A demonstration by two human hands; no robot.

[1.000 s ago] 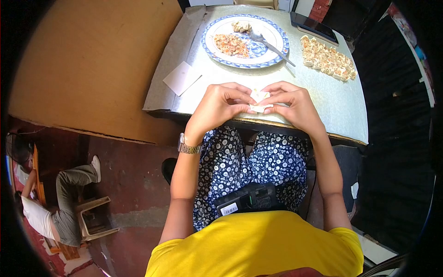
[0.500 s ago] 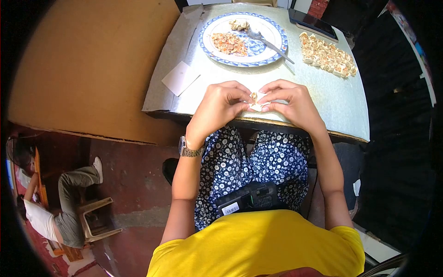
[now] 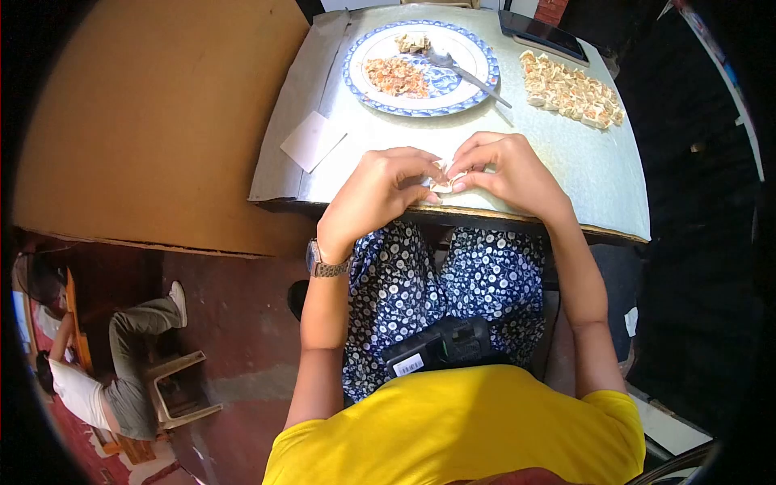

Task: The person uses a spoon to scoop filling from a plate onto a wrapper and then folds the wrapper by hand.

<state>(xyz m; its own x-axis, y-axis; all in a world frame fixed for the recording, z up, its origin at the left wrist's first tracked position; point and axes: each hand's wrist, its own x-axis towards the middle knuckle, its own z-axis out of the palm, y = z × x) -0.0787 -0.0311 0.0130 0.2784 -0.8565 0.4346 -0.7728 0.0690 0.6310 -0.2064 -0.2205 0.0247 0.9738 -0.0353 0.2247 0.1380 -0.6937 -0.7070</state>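
Note:
Close to the table's front edge, a small pale dough wrapper point(image 3: 441, 187) is pinched between both hands. My left hand point(image 3: 396, 182), with a wristwatch above its wrist, grips the wrapper's left side. My right hand point(image 3: 497, 168) has its fingers closed on the right side. The fingers hide much of the wrapper. Beyond them, a blue-rimmed plate point(image 3: 372, 99) holds chopped orange filling point(image 3: 398, 78), a greenish-beige lump point(image 3: 413, 43) and a spoon point(image 3: 469, 76). Several folded pale dumplings point(image 3: 572, 90) stand in rows at the right.
A square of pale paper point(image 3: 314, 141) lies left of my hands. A dark phone or tablet point(image 3: 543, 36) rests at the table's back right. A brown board point(image 3: 162, 121) adjoins the table's left. Another person point(image 3: 129, 364) sits at the far lower left, beside a stool point(image 3: 182, 390).
The right hand's fingers have lifted slightly and moved inward over the wrapper, folding its edges closer together. The whole view has shifted a little.

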